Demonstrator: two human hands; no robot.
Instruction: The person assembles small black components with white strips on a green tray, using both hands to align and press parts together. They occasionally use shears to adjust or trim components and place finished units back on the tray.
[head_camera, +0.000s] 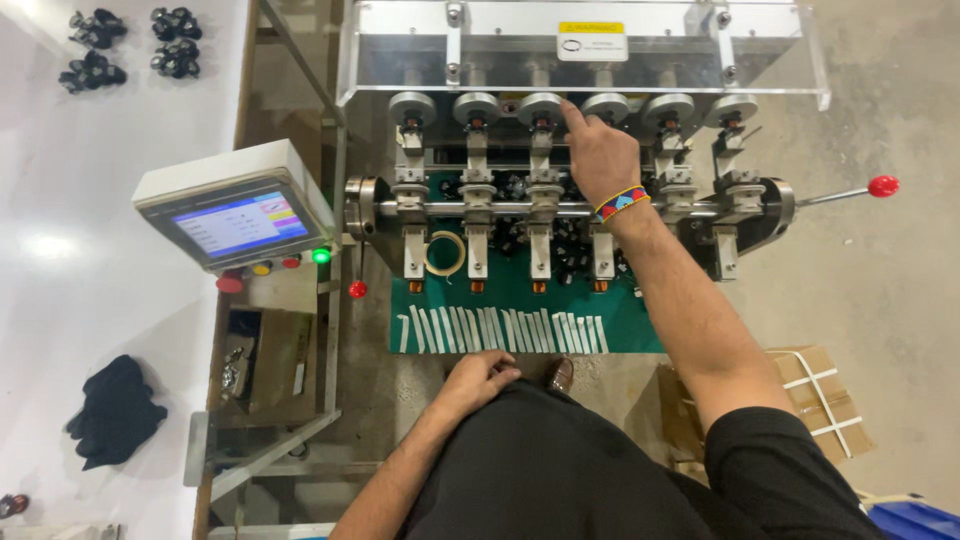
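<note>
While left hand (478, 376) rests, right hand (598, 150) on round metal disc (540, 107).

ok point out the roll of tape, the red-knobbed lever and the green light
roll of tape (445, 253): head view, on its pale ring
red-knobbed lever (882, 185): head view, on the red ball at its end
green light (321, 256): head view, on the lit lens

I am extending my right arm fully forward, with my right hand (598, 150) raised and its index finger pointing ahead, the remaining fingers curled in. I am resting my left hand (480, 378) loosely curled against my lap, elbow bent.
</note>
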